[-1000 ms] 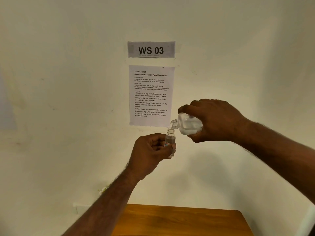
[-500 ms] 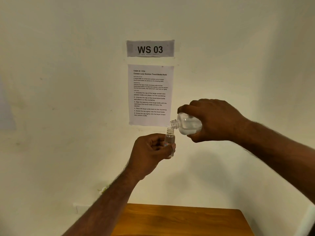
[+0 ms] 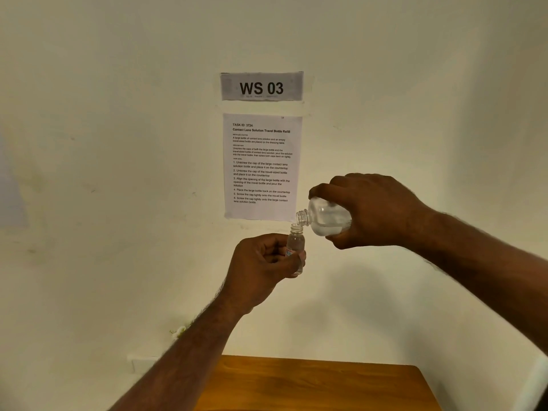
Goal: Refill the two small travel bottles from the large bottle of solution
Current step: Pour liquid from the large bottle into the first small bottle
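Against a cream wall (image 3: 118, 173), the right hand (image 3: 373, 212) grips the tipped large bottle (image 3: 326, 219); left-hand (image 3: 261, 262) fingers pinch an uncapped travel bottle (image 3: 295, 247); filling apparently under way; second bottle unseen.

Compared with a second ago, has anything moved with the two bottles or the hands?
Hardly anything. The right hand still holds the large bottle tipped sideways, its mouth at the small travel bottle, which the left hand keeps upright in its grip. Neither hand let go or regripped. The sign, instruction sheet and wooden table only shift slightly with the camera.
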Available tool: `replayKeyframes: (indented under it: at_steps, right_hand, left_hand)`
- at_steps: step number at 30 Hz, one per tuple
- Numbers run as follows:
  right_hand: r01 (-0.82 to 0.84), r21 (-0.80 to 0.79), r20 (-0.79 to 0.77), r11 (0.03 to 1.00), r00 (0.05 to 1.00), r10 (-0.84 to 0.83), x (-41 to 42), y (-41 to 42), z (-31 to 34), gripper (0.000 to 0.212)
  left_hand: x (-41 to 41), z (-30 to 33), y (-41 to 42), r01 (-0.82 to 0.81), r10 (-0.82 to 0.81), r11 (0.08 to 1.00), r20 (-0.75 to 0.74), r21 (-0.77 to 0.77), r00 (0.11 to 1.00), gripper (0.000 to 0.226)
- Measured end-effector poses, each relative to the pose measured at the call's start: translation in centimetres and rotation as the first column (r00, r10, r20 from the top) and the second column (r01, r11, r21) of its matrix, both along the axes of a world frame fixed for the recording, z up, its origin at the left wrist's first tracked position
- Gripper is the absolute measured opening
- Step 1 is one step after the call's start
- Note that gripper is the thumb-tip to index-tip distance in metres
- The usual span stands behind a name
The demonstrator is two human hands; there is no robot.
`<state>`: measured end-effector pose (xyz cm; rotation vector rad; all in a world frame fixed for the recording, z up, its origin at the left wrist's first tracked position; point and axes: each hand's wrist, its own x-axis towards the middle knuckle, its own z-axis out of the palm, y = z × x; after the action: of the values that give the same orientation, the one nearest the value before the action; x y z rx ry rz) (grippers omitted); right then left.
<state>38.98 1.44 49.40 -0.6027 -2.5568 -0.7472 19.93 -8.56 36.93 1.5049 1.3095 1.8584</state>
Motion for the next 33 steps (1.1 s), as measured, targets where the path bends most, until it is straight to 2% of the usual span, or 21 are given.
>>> replayKeyframes:
  at_steps: [8,12,17,21,25,29,33]
  right_hand:
    - [-0.024,-0.061,-0.049,0.998,0.999,0.021,0.0,0.2,-1.1,0.069]
    - [-0.049,-0.199,-0.135,0.979,0.991,0.022,-0.3,0.1,-2.6,0.070]
    - [-0.161,-0.389,-0.309,0.907,0.950,0.036,-0.8,-0.1,-5.9,0.069]
    - [-0.281,-0.527,-0.447,0.802,0.895,0.020,-1.2,-0.2,-9.9,0.068]
    - [-0.401,-0.656,-0.539,0.639,0.842,-0.026,-1.1,-0.5,-14.3,0.070]
    - [-0.460,-0.750,-0.572,0.476,0.812,-0.115,-1.1,-1.2,-18.9,0.075]
    - [-0.465,-0.808,-0.553,0.361,0.811,-0.192,-1.3,-1.9,-23.7,0.079]
  left_hand:
    - [-0.1,-0.1,-0.5,-0.005,0.005,1.000,-0.034,0.011,0.999,0.021]
    - [-0.3,-0.5,-0.6,0.008,-0.008,1.000,-0.017,0.011,1.000,0.027]
    - [-0.7,-1.9,-1.0,0.034,-0.034,0.999,0.013,0.003,0.999,0.028]
    - [-1.0,-4.2,-1.7,0.054,-0.053,0.998,0.024,-0.022,0.998,0.023]
    - [-1.5,-8.4,-2.3,0.029,-0.027,0.995,0.021,-0.092,0.999,0.022]
    - [-2.0,-14.0,-3.3,-0.005,0.018,0.972,0.055,-0.235,0.998,0.028]
    - [-2.6,-20.6,-4.4,-0.050,0.067,0.942,0.040,-0.333,0.997,0.033]
